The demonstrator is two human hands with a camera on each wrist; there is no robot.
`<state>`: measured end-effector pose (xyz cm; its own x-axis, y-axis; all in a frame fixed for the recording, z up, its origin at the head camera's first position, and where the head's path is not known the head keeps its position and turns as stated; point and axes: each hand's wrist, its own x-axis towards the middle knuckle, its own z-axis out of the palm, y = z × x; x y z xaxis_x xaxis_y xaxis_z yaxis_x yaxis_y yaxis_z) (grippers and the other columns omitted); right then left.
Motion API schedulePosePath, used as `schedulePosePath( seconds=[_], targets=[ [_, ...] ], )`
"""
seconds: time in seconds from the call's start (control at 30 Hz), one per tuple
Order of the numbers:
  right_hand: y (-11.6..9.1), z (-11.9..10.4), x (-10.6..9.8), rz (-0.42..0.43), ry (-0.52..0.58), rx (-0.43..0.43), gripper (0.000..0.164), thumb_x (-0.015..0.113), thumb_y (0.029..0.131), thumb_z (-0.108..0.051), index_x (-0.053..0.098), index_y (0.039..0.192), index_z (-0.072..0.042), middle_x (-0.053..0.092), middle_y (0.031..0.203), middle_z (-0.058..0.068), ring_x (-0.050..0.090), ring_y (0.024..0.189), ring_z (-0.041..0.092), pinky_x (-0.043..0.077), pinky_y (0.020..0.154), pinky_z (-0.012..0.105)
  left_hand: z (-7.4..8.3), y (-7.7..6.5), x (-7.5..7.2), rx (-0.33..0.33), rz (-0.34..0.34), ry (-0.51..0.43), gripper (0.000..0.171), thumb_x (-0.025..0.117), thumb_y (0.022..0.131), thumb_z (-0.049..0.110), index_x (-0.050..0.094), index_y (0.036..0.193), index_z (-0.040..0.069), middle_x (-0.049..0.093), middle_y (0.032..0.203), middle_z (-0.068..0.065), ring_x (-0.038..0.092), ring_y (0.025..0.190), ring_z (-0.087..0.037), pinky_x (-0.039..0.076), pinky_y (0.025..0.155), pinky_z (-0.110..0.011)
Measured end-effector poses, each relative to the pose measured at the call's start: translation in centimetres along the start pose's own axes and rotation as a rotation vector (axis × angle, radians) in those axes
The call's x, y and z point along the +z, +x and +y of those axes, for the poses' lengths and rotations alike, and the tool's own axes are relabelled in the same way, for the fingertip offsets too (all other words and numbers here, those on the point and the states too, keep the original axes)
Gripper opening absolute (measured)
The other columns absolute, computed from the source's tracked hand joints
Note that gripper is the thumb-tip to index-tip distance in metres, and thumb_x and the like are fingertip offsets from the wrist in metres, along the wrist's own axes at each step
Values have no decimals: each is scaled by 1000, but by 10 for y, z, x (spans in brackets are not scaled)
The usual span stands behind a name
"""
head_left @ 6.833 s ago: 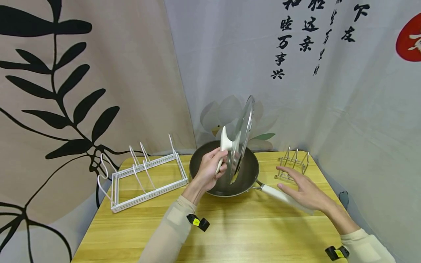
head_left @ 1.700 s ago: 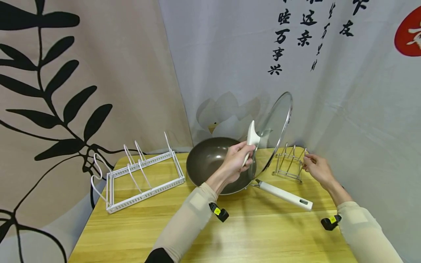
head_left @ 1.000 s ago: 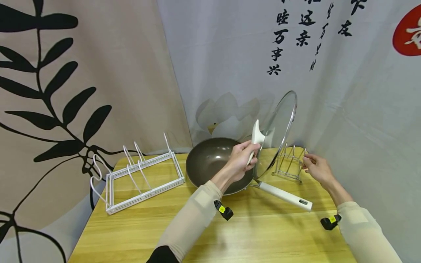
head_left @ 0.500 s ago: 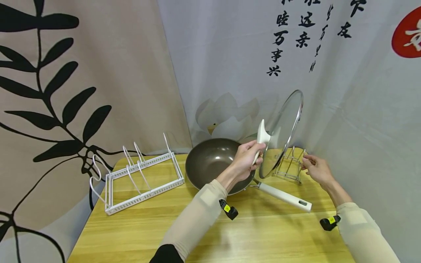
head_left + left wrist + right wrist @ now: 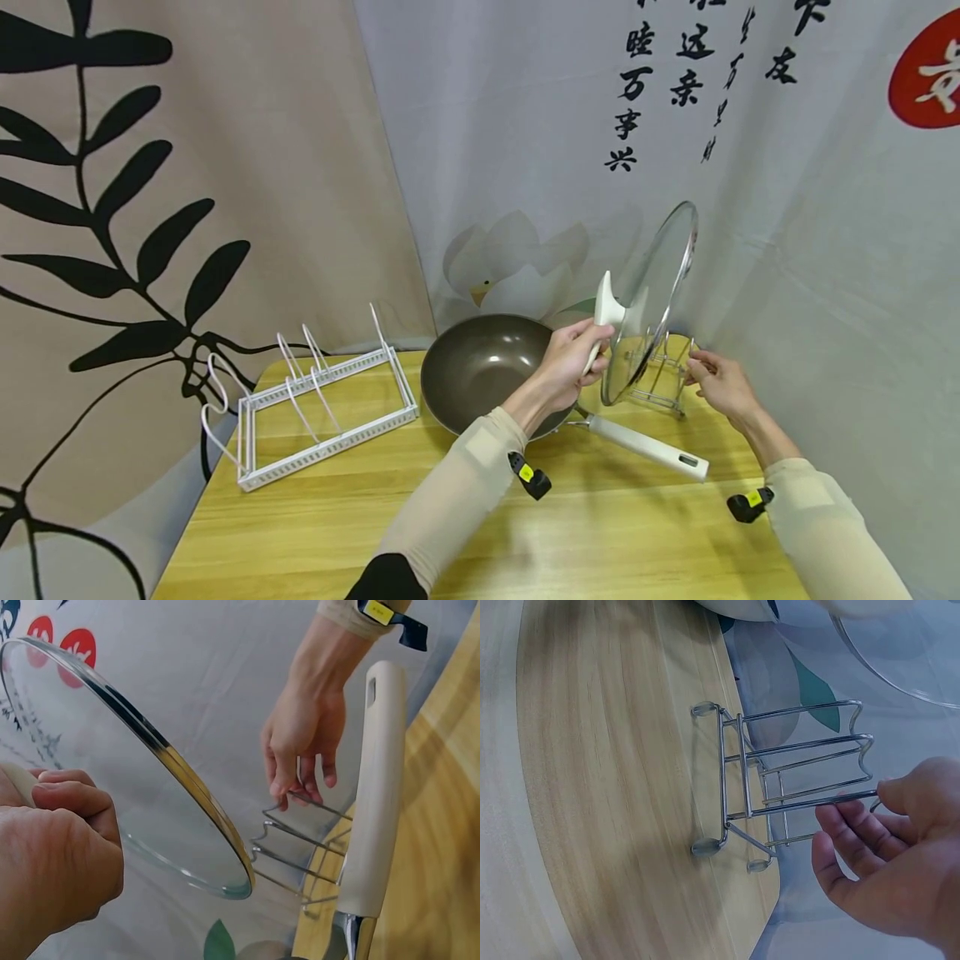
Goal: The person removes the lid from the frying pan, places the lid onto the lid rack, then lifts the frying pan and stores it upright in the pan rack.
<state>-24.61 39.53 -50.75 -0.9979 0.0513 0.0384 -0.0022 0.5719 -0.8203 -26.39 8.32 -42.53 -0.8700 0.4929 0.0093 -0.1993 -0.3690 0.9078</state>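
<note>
My left hand [image 5: 566, 362] grips the white knob handle [image 5: 607, 310] of a glass pot lid [image 5: 651, 304] with a steel rim. The lid is held nearly upright in the air, in front of and left of a small metal wire rack [image 5: 742, 772]. With thumb and fingertips my right hand [image 5: 722, 385] pinches the rack's right-hand end wire, seen closely in the right wrist view. The rack stands on the table on its small round feet. Below my left forearm and hand sits a dark wok [image 5: 483, 371], its white handle [image 5: 648, 447] pointing to the right.
A white adjustable rack [image 5: 330, 450] with upright wire dividers lies at the table's left. Hanging cloth [image 5: 517, 125] with printed leaves and characters stands behind the wooden table [image 5: 600, 533]. The wok's handle lies in front of the wire rack.
The left hand has carried the lid from above the wok rightward to beside the wire rack. The right hand, earlier apart with fingers spread, has taken hold of the rack's end and stayed there.
</note>
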Motion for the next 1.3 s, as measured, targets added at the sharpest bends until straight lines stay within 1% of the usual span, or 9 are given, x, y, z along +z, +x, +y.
schedulePosePath(
  seconds=[0.07,0.17,0.33,0.47,0.6,0.7,0.83,1.07,1.3],
  targets=[
    [0,0,0,4,6,-2,56,45,123,-22,44,159,21,76,107,6,68,90,-2,63,75,24,-1,1,1,-5,-2,-1,22,65,111,20,65,121,1,53,84,7,43,59,-3,27,43,-15],
    [1,0,-1,6,7,-1,56,45,123,-21,43,159,21,77,106,8,69,90,-1,62,75,24,-4,3,3,-15,-5,-7,18,65,111,21,67,121,6,53,84,7,43,59,-3,27,43,-15],
    [1,0,-1,5,-4,2,57,44,123,-22,42,160,21,77,110,13,69,90,-2,63,75,23,-7,6,7,-22,-12,-28,16,65,111,21,67,119,7,52,84,7,44,60,-3,27,43,-14],
    [1,0,-1,3,-16,5,57,43,123,-23,42,161,20,76,115,21,70,91,0,63,76,24,-10,9,11,-30,-15,-38,9,66,111,22,66,108,13,52,84,7,44,60,-3,27,43,-14],
    [1,1,1,3,-19,1,56,43,123,-22,43,160,20,74,118,30,71,92,1,63,75,24,-13,10,13,-31,-10,-39,13,67,111,21,65,99,16,53,83,7,44,60,-3,27,43,-15],
    [0,1,1,9,-12,-6,55,44,123,-21,44,159,21,75,116,30,70,90,0,63,74,24,-16,12,14,-32,-10,-43,15,67,110,21,64,97,15,53,83,7,44,60,-3,27,43,-15],
    [0,2,1,16,-15,-9,55,45,123,-20,45,158,21,76,115,29,68,88,-3,62,73,24,-19,16,15,-33,-15,-51,13,66,110,21,64,102,12,53,84,7,44,60,-3,27,44,-14],
    [-1,2,1,23,-41,-9,55,43,123,-22,45,160,20,74,120,31,69,90,-2,65,76,29,-25,22,15,-25,-27,-62,17,65,111,21,59,102,8,52,82,7,43,59,-2,26,43,-14],
    [-1,0,2,16,-59,-2,57,41,124,-25,44,161,18,71,127,36,68,93,-1,65,77,30,-27,24,14,-26,-35,-69,18,67,110,21,64,110,4,53,82,7,44,58,-2,27,42,-14]
  ],
)
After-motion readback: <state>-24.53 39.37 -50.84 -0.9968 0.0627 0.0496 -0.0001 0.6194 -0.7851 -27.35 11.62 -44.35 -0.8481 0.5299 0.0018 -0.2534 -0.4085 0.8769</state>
